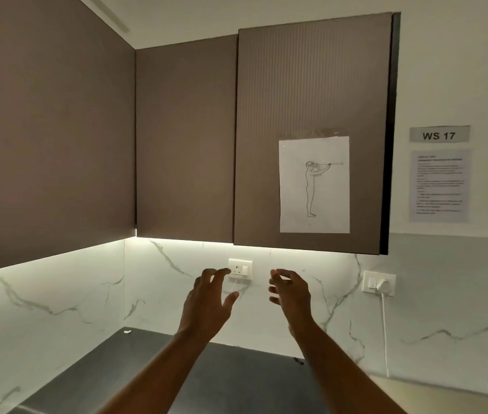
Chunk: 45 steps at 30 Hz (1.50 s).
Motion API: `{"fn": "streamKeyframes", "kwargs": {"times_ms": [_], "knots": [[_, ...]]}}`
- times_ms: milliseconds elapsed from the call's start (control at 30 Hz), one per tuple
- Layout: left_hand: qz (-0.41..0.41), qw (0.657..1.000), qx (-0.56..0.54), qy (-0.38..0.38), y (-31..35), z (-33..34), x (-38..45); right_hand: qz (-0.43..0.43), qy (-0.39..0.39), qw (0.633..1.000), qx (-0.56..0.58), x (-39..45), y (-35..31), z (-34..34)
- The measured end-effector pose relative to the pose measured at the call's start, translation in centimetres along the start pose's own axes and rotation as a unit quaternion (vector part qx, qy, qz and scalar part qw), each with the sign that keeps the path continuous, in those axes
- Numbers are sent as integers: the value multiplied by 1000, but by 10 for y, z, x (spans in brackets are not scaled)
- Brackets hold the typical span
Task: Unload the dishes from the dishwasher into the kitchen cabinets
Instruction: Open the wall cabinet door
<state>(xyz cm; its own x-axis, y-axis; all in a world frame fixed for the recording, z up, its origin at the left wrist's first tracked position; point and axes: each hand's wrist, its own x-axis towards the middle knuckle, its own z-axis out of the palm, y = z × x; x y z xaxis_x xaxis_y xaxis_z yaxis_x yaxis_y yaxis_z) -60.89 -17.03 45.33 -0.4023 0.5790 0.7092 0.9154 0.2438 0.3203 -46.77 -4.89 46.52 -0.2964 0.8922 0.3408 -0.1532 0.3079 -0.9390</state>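
Above the raised fingertips hangs a row of tall brown wall cabinets, long axis upright; the rightmost cabinet door stands slightly proud of its neighbours, its contents hidden. A line drawing on paper is taped to that door, directly above the right hand. Both hands hover apart, holding nothing: the left hand spreads loosely curved fingers before a white wall socket, the right hand's fingers likewise relaxed. Below the fingers lies a dark countertop. Right of them, a plugged-in socket sits beneath a "WS 17" sign.
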Motion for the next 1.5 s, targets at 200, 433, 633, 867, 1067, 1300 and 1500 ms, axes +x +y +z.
{"fn": "streamKeyframes", "kwargs": {"times_ms": [200,433,633,867,1067,1300,1500], "knots": [[-58,995,-71,-42,-26,60,75,89,-54,979,173,96,47,26],[-224,928,-295,-41,-42,108,153,134,-75,935,319,184,70,53],[-301,837,-456,-32,-51,142,185,107,-55,900,420,215,75,81],[-294,784,-541,-78,-59,143,192,83,-38,899,428,201,73,84],[-148,896,-418,33,-55,123,175,55,-13,916,397,162,62,84],[-69,879,-466,76,-21,92,127,36,6,923,383,107,44,68],[-46,878,-464,103,9,67,84,53,28,918,392,62,23,49]]}}
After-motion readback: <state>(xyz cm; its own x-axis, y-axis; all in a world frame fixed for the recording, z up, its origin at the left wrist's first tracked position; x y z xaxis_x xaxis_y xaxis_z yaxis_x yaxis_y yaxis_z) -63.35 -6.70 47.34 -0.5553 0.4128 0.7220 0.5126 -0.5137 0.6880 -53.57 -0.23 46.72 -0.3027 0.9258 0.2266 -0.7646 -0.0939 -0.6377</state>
